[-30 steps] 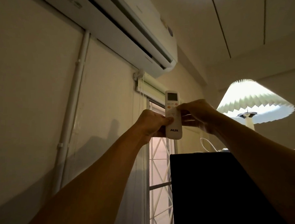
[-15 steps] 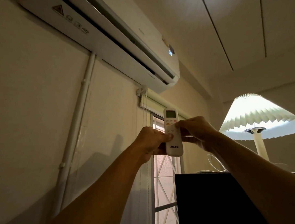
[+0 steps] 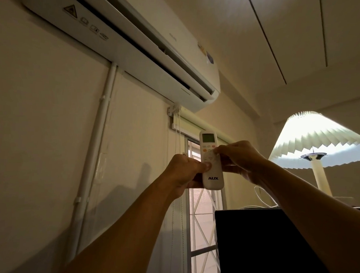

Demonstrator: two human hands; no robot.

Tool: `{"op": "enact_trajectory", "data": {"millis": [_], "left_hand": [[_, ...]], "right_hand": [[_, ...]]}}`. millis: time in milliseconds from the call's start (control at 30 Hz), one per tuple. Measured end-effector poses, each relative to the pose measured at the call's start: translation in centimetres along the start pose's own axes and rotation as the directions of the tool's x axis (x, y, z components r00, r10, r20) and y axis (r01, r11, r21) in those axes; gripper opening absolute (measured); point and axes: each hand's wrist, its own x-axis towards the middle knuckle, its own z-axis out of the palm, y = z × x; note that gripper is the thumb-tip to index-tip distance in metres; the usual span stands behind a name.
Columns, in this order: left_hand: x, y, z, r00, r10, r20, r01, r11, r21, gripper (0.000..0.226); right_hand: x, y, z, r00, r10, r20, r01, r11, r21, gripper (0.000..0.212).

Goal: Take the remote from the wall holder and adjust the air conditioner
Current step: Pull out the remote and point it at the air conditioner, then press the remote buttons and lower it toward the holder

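Note:
A white remote point(image 3: 212, 180) with a small lit screen and orange buttons is held upright, pointing up towards the white air conditioner point(image 3: 137, 45) mounted high on the wall. My left hand point(image 3: 183, 173) grips the remote's left side, thumb lying on its lower buttons. My right hand point(image 3: 240, 159) holds its right side, with a fingertip resting on the upper buttons. The wall holder is out of view.
A lit pleated lamp shade point(image 3: 317, 142) stands at the right. A dark cabinet point(image 3: 273, 247) fills the lower right. A white pipe point(image 3: 96, 145) runs down the wall. A window with a grille point(image 3: 201, 230) and blind cords is behind the remote.
The view has tilted upward, showing more of the air conditioner. Both hands stay on the remote; my right fingertip has moved up onto the upper buttons.

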Motion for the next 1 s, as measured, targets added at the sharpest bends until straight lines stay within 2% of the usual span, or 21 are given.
{"op": "enact_trajectory", "data": {"millis": [267, 433, 567, 667, 767, 1000], "left_hand": [[-0.1, -0.5, -0.2, 1.0, -0.008, 0.0, 0.008, 1.0, 0.009, 0.029], [0.0, -1.1, -0.4, 1.0, -0.015, 0.009, 0.014, 1.0, 0.023, 0.012], [0.0, -1.5, -0.6, 1.0, -0.002, 0.0, 0.002, 0.999, 0.049, 0.012], [-0.2, -1.8, -0.8, 0.999, 0.017, -0.037, -0.013, 0.993, 0.121, 0.023], [-0.3, -2.3, -1.1, 0.993, 0.076, -0.087, -0.053, 0.967, 0.248, 0.016], [-0.8, -3.7, -2.1, 0.947, 0.268, -0.179, -0.126, 0.819, 0.561, 0.022]], "right_hand": [[0.0, 0.5, 0.2, 1.0, 0.007, 0.008, -0.007, 1.0, 0.008, 0.02], [0.0, 1.0, 0.3, 1.0, 0.012, 0.027, -0.012, 1.0, 0.0, 0.021], [-0.1, 1.3, 0.6, 0.999, 0.009, 0.035, -0.008, 1.0, -0.023, 0.025], [-0.1, 1.5, 1.0, 0.999, 0.008, 0.033, -0.006, 0.999, -0.054, 0.03], [0.1, 1.6, 1.9, 1.0, -0.009, 0.026, 0.012, 0.993, -0.117, 0.037], [-0.2, 2.0, 4.8, 0.997, -0.072, -0.018, 0.066, 0.969, -0.24, 0.06]]}}
